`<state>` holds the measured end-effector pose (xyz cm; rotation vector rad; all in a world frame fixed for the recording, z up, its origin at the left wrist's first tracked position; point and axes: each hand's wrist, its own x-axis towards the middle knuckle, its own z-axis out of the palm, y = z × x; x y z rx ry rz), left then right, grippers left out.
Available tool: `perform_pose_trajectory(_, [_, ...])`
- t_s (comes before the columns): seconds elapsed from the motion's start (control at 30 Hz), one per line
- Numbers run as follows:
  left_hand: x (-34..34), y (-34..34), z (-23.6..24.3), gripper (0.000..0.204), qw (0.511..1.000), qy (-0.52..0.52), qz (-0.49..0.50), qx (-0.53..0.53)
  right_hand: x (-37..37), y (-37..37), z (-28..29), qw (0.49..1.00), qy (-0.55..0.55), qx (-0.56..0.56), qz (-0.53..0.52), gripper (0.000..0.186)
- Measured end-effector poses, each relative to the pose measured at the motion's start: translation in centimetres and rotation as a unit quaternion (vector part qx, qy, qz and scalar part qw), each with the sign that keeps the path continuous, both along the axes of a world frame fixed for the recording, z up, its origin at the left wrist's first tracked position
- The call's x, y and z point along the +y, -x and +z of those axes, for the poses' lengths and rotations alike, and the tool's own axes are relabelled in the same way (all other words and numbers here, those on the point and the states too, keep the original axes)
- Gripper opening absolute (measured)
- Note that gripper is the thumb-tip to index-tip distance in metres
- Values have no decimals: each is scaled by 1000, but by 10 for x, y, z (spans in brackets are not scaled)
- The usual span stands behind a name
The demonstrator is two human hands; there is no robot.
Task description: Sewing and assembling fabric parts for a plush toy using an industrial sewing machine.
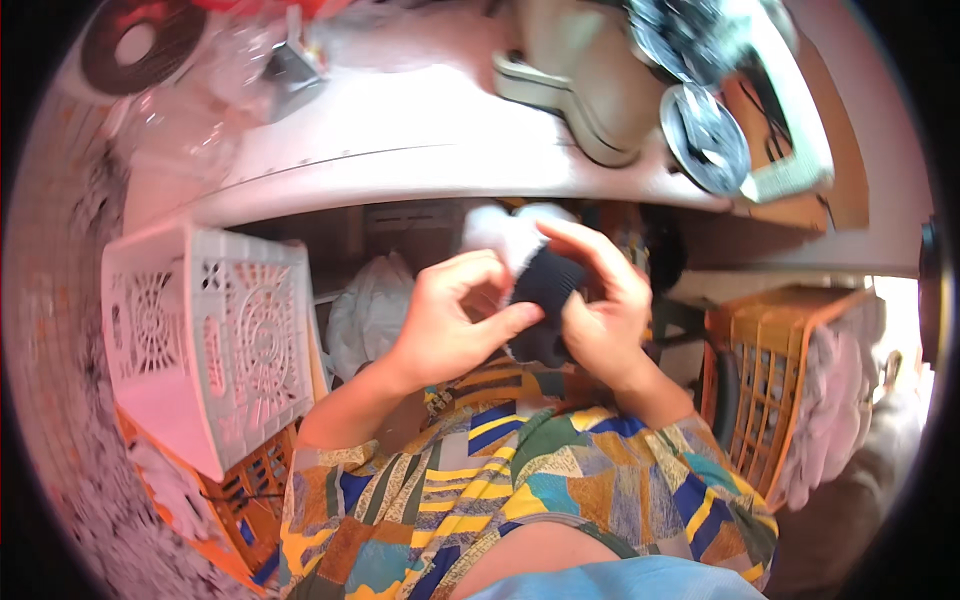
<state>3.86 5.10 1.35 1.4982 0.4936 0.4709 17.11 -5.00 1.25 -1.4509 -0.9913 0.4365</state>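
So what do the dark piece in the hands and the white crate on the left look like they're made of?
Dark piece: seems a soft ribbed knit fabric, matte; it bends in the fingers. White crate: looks like rigid moulded plastic, with a smooth lattice of cut-out holes.

Both forearms rising from lower edge, bare below patterned sleeves, left hand (450,325) curled, thumb stretched right, fingers (478,268) bent inward, right hand (600,310) close beside it, fingers arched over, pinching, wrists bent, hands nearly touching at centre

Person wearing a short-sleeved patchwork-print top (520,480) in yellow, blue, green and brown, forearms showing bare, light blue garment (620,580) below.
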Motion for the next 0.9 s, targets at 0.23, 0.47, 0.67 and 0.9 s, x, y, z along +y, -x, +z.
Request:
perform_pose_trajectory(0.23, [15, 8, 11, 18, 878, -455, 142, 38, -29, -15, 15, 982, -64, 174, 36, 23])
perform_pose_trajectory(0.47, [2, 11, 12, 19, 910, -369, 182, -52, -10, -28, -21, 914, 69, 299, 264, 41])
perform_pose_trajectory(0.67, [9, 8, 9, 19, 925, -326, 193, -16, -4, -18, -22, 863, 110, 393, 298, 61])
perform_pose_trajectory(0.9, [15, 5, -1, 16, 935, -300, 189, 18, 14, 12, -49, 843, 37, 462, 273, 55])
